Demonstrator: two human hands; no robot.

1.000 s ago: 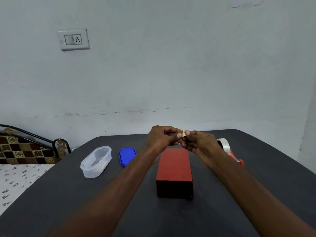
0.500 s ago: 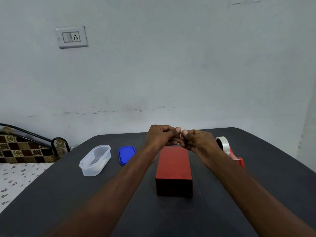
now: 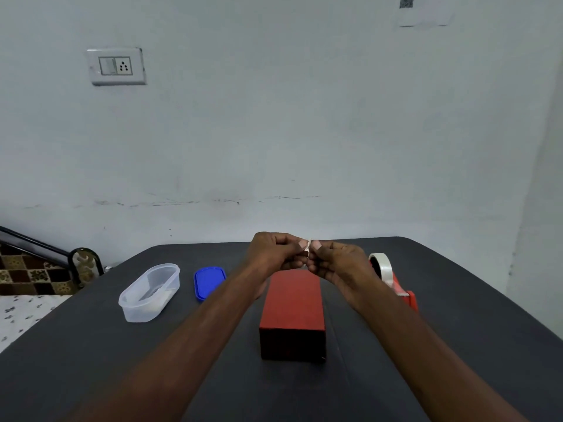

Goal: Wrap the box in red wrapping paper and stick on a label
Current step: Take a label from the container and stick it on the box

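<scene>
A box wrapped in red paper (image 3: 293, 303) lies lengthwise in the middle of the dark table (image 3: 91, 354). Above its far end, my left hand (image 3: 275, 252) and my right hand (image 3: 336, 261) meet fingertip to fingertip. Between them they pinch a small pale label (image 3: 309, 248), seen edge-on as a thin strip. Both hands hover clear of the box. Most of the label is hidden by my thumbs and fingers.
A red tape dispenser with a white tape roll (image 3: 391, 280) stands to the right of the box, partly behind my right wrist. A clear plastic container (image 3: 150, 292) and its blue lid (image 3: 209, 282) lie on the left. A bed (image 3: 27, 287) adjoins the table's left side.
The label has turned from a small visible patch to a thin edge-on strip between my fingertips. My hands have stayed above the far end of the box.
</scene>
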